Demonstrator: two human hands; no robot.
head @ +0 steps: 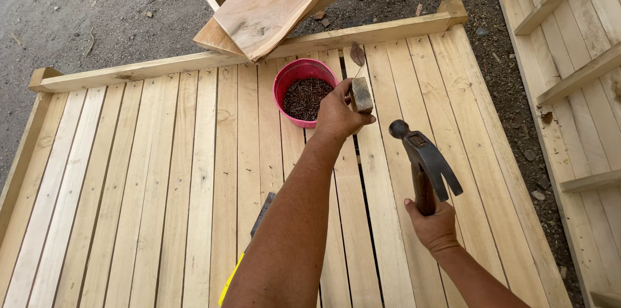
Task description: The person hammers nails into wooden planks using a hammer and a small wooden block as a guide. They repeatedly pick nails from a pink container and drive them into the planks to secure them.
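Note:
My left hand (336, 116) reaches forward over a slatted wooden panel (162, 172) and grips a small wooden block (361, 95), held on edge just right of a pink bowl (289, 74) filled with dark nails. My right hand (432, 225) is closed around the wooden handle of a claw hammer (424, 156). The hammer is raised above the slats, its round face pointing up and left toward the block, its claw to the right. Hammer and block are apart.
A thick plank (275, 0) leans over the panel's far rail. Another slatted panel (569, 68) lies at the right, across a strip of dirt. A dark flat object with a yellow edge (259, 217) shows under my left forearm. Bare ground lies beyond.

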